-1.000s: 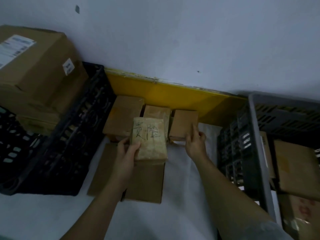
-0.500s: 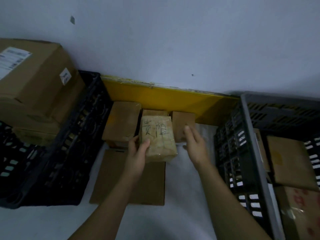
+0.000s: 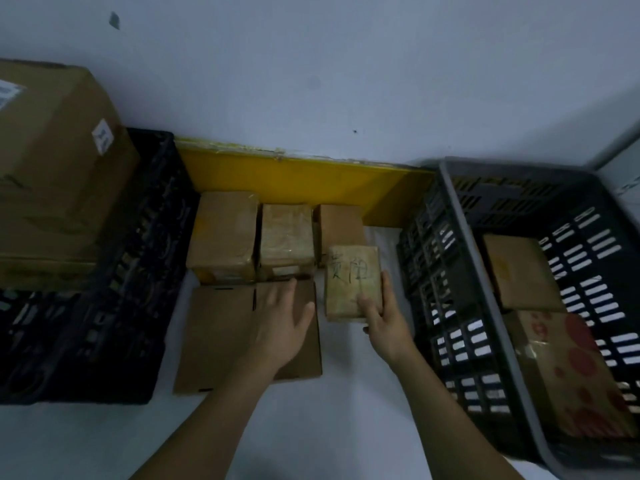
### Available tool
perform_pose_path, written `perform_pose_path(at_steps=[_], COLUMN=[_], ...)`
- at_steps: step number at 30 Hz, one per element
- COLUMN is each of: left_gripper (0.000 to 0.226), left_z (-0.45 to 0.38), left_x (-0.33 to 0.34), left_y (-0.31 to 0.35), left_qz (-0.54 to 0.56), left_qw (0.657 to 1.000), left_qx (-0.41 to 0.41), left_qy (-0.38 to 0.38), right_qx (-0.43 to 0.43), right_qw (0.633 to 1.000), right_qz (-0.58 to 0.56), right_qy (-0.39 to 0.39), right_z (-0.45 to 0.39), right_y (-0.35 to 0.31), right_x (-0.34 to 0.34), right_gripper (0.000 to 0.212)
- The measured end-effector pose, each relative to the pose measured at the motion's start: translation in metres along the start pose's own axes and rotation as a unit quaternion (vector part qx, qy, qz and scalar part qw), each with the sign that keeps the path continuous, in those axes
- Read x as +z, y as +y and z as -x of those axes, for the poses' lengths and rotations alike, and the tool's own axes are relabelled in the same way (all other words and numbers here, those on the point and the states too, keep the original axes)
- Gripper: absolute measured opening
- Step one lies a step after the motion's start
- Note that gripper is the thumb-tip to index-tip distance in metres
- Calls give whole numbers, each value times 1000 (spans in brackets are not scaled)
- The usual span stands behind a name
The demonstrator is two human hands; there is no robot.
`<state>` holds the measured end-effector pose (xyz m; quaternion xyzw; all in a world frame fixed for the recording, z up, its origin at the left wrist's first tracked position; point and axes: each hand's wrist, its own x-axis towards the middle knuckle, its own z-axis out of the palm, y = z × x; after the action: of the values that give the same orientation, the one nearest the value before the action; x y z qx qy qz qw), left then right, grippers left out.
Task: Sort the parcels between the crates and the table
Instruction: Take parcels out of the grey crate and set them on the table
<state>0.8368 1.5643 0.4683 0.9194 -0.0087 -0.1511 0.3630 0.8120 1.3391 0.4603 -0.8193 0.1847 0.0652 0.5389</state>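
A small taped parcel with black handwriting [image 3: 348,278] lies on the white table [image 3: 346,410], in front of a brown box. My right hand [image 3: 384,320] grips its near right corner, thumb on top. My left hand [image 3: 282,323] hovers with straight fingers over a flat brown parcel [image 3: 221,334] and holds nothing. Three small parcels stand in a row at the back: one on the left [image 3: 223,233], a taped one in the middle [image 3: 286,237], one on the right [image 3: 337,226].
A black crate [image 3: 114,289] on the left carries a big cardboard box [image 3: 52,168]. On the right a grey crate [image 3: 467,237] holds a brown parcel [image 3: 519,271] and a red-dotted parcel [image 3: 571,368]. A yellow board [image 3: 294,178] runs along the wall.
The handwritten parcel passed from my left hand to my right and moved right, down onto the table. My left hand let go and dropped over the flat parcel.
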Motion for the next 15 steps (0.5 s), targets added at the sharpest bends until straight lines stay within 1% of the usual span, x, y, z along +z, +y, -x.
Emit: perform_pose_path(at_steps=[3, 5, 8, 11, 13, 15], left_gripper=[76, 79, 81, 80, 81, 83], left_z=[3, 5, 6, 4, 4, 7], left_x=[14, 22, 32, 38, 41, 45], left_y=[-22, -31, -43, -52, -59, -66], left_qz=[-166, -238, -290, -333, -352, -364], left_qw=[985, 968, 950, 930, 921, 916], left_qx=[23, 32, 35, 39, 44, 36], left_qy=[-43, -72, -114, -151, -161, -168], right_qx=[12, 12, -2, -9, -10, -12], right_qw=[999, 997, 996, 996, 992, 983], right_qz=[47, 75, 75, 87, 119, 178], right_qy=[-9, -24, -39, -33, -34, -41], right_z=[-16, -24, -30, -36, -38, -37], right_y=[33, 48, 60, 64, 65, 65], right_x=[2, 6, 16, 22, 23, 23], right_gripper=[82, 76, 68, 70, 70, 70])
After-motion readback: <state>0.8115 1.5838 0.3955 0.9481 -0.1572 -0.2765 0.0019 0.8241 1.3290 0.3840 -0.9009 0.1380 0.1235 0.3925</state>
